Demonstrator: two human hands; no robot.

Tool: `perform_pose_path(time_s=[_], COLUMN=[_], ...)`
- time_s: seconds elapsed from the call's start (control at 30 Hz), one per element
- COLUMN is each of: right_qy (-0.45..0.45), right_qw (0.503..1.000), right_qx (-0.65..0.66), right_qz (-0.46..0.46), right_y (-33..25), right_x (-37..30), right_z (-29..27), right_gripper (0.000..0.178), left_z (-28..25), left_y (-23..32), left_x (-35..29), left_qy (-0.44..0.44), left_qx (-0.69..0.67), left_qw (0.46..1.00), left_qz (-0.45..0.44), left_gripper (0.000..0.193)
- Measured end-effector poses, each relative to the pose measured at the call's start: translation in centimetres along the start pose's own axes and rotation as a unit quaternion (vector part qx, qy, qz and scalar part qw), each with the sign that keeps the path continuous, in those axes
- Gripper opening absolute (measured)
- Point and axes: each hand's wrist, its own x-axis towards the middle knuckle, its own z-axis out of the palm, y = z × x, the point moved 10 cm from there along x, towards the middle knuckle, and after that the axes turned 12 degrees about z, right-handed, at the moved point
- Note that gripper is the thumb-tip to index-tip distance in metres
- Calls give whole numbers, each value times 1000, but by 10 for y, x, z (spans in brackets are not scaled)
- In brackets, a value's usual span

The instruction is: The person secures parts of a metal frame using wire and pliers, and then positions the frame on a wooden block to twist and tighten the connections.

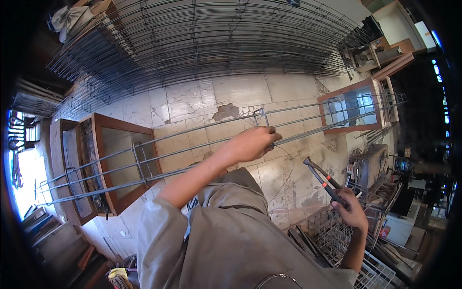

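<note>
A long, narrow rebar cage [205, 144] of thin steel bars and bent stirrups stretches across in front of me, its left end nearer. My left hand [254, 143] is at its middle, beside an upright stirrup [262, 117]. The fingers are curled closed at a bar; their tips are partly hidden, and a thin dark line like wire trails below them. Off to the right and lower down, my right hand [350, 210] is wrapped around the dark handles of end-cutting pincers [315, 172] with orange bands. The pincers' head points up and left, apart from the cage.
Two wood-framed, glazed pieces, one at left [126, 161] and one at right [350, 106], stand under the cage's ends. Many stacked steel bars and cages [211, 43] fill the far side. Wire racks [332, 236] and metal clutter lie at lower right. The tiled floor [192, 98] is cracked.
</note>
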Motion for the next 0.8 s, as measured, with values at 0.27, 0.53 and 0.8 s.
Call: perform_pose_path(time_s=[0.27,0.53,0.8], right_qy=[25,-47,-18], right_qw=[938,858,815], right_qx=[-318,-485,-543], right_qz=[-134,-165,-202], right_y=[-170,-217,-228], right_x=[31,55,49], right_z=[-26,7,20], right_gripper=[24,23,26], left_z=[-12,19,24], left_y=[18,-8,-13], left_x=[-76,-60,-45], left_qy=[129,181,171], left_qx=[63,31,43], left_qw=[981,973,975], left_qz=[-132,-139,-132], left_gripper=[46,39,35])
